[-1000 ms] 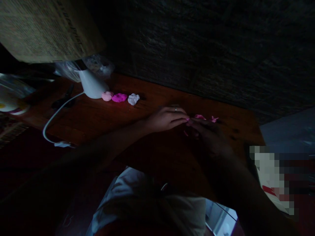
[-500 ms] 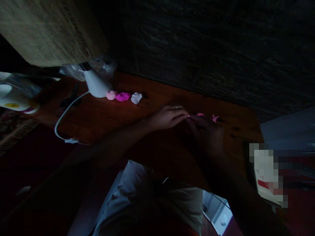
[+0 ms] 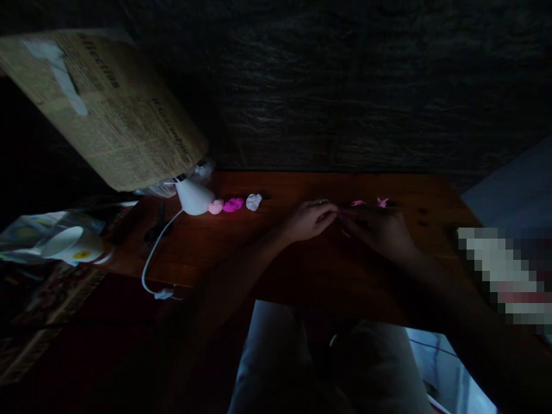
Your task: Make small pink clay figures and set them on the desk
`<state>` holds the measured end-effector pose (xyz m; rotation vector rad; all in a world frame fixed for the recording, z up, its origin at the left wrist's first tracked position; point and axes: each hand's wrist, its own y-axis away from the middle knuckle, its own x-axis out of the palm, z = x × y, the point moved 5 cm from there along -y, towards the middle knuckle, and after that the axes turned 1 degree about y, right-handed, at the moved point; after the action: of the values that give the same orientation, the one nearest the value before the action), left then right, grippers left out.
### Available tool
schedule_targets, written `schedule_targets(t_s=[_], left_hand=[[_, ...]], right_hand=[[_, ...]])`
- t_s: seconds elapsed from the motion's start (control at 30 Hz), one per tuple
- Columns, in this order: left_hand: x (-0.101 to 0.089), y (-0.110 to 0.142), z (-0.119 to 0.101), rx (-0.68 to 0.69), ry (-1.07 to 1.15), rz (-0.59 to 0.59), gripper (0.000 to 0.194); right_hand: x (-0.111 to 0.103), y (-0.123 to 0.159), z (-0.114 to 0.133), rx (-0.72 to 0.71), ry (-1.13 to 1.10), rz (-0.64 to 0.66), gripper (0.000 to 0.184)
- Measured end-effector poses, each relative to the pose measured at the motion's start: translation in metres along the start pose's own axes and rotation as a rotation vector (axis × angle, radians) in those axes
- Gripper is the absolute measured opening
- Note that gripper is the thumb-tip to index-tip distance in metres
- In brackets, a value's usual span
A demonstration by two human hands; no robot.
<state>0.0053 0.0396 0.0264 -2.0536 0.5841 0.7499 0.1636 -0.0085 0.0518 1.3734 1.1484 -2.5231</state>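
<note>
My left hand (image 3: 313, 219) and my right hand (image 3: 382, 230) meet over the wooden table, fingertips pinched together on a tiny piece of pink modelling clay (image 3: 340, 214). It is dim here, and most of that piece is hidden by the fingers. Just beyond my right hand lie a flat pink clay scrap (image 3: 357, 203) and a small pointed pink clay shape (image 3: 382, 202). Left of my hands sit a white clay lump (image 3: 254, 202), a magenta clay lump (image 3: 233, 204) and a pale pink clay lump (image 3: 216, 207), in a row.
A lamp with a white base (image 3: 196, 198) and newspaper-print shade (image 3: 129, 115) stands at the left, its white cord (image 3: 146, 264) hanging over the table edge. Nearby are dark scissors (image 3: 158, 227) and a white cup (image 3: 71, 244). A dark wall (image 3: 323, 115) runs behind the table.
The camera view has shifted, so the lamp and table appear lower and more of the shade shows. Both hands stay together at the pink clay, fingers slightly moved.
</note>
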Motion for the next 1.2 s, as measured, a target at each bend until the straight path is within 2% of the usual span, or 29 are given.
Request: schedule_targets(t_s=[0.13,0.33,0.47,0.57,0.67,0.77,0.9,1.03,1.2], left_hand=[[0.000,-0.001,0.000,-0.019,0.022,-0.047,0.017],[0.004,-0.004,-0.005,-0.034,0.041,-0.038,0.019],[0.009,-0.007,-0.008,-0.130,0.175,-0.087,0.020],[0.012,-0.009,-0.005,-0.205,0.215,-0.123,0.014],[0.004,-0.008,0.006,-0.256,0.165,-0.210,0.011],[-0.009,-0.003,0.015,-0.282,0.185,-0.270,0.017],[-0.016,0.001,0.013,-0.227,0.176,-0.132,0.018],[-0.016,0.001,0.007,-0.137,0.109,-0.048,0.014],[-0.008,0.000,-0.001,0.007,0.007,0.146,0.013]], right_hand=[[0.002,0.000,-0.007,0.124,-0.091,-0.018,0.020],[0.003,-0.001,-0.013,0.215,-0.169,0.007,0.017],[0.000,-0.001,-0.015,0.238,-0.172,-0.032,0.014],[0.000,0.000,-0.019,0.306,-0.351,-0.030,0.013],[0.001,0.000,-0.023,0.389,-0.642,0.040,0.015],[-0.009,-0.001,-0.029,0.454,-0.818,-0.040,0.019],[-0.011,0.003,-0.040,0.547,-0.937,-0.108,0.023],[0.001,0.007,-0.041,0.609,-0.981,-0.003,0.036],[0.004,0.010,-0.041,0.649,-0.967,0.066,0.035]])
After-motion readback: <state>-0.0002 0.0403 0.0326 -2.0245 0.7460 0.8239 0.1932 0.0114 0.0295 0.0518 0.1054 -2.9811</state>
